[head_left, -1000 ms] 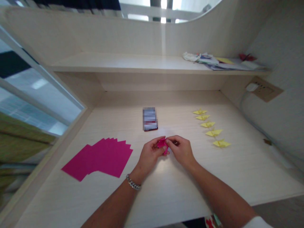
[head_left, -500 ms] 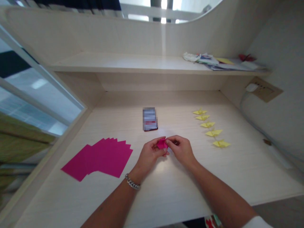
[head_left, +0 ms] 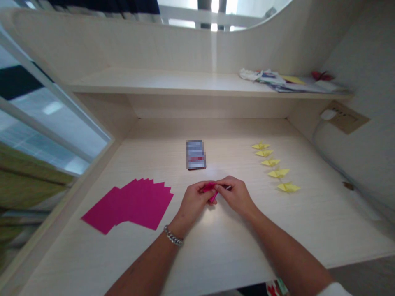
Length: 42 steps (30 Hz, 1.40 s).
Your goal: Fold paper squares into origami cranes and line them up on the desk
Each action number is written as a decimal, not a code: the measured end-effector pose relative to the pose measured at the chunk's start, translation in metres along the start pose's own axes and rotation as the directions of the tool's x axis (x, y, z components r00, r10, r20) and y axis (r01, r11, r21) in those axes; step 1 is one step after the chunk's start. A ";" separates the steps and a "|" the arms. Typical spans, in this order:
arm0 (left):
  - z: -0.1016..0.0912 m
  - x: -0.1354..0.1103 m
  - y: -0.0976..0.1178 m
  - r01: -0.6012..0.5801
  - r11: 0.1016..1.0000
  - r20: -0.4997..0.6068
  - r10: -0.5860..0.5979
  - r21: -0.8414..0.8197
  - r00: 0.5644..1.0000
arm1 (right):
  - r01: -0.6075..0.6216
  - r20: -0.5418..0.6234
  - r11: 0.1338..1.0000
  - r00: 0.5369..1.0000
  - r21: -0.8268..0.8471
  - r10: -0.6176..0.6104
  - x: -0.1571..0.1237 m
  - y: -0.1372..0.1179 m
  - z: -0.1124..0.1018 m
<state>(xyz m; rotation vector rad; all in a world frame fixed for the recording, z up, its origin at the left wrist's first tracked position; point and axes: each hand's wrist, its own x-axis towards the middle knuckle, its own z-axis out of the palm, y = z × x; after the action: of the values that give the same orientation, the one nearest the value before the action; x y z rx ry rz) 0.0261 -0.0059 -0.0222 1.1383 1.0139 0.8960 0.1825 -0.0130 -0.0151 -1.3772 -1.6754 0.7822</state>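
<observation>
Folded pink paper (head_left: pixel 209 187), small, in the pinch of left hand (head_left: pixel 195 200) and right hand (head_left: pixel 237 194)

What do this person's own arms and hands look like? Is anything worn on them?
The left hand is gloveless, with a silver-coloured chain bracelet at the wrist. The right hand is gloveless too; a white sleeve shows farther up that arm.

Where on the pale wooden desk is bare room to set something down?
Between the blurred grey rectangular object and the row of five folded yellow paper figures; also, at right, between that row and the desk's front edge. Crowded: left, under fanned magenta paper squares; centre, where the left hand and right hand hold folded magenta paper.
</observation>
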 end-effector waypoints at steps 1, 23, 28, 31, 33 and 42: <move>-0.001 0.000 0.000 0.001 1.000 0.003 -0.001 0.006 1.000 | 0.005 -0.003 1.000 1.000 -0.008 -0.005 0.000 -0.001 -0.001; 0.001 -0.007 0.007 0.084 0.983 0.179 -0.114 0.164 0.977 | -0.047 0.008 0.979 0.999 0.198 0.046 0.000 -0.005 0.000; 0.000 -0.007 0.004 0.085 0.981 0.194 -0.120 0.176 0.974 | -0.057 0.006 0.975 0.998 0.213 0.057 0.001 -0.001 0.000; 0.000 -0.007 0.004 0.083 0.978 0.204 -0.122 0.190 0.971 | -0.085 0.021 0.971 0.996 0.223 0.083 0.002 0.000 -0.001; 0.000 -0.008 0.005 0.074 0.978 0.204 -0.114 0.193 0.972 | -0.100 0.044 0.969 0.995 0.225 0.092 0.002 -0.001 -0.002; -0.002 -0.005 0.008 0.012 0.984 0.115 -0.033 0.178 0.993 | -0.091 -0.022 0.966 0.995 0.241 0.099 0.004 0.002 -0.004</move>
<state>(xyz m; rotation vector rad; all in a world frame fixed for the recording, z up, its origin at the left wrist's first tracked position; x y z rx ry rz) 0.0224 -0.0091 -0.0138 1.3109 1.0226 0.7224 0.1864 -0.0086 -0.0143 -1.3000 -1.4436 0.9773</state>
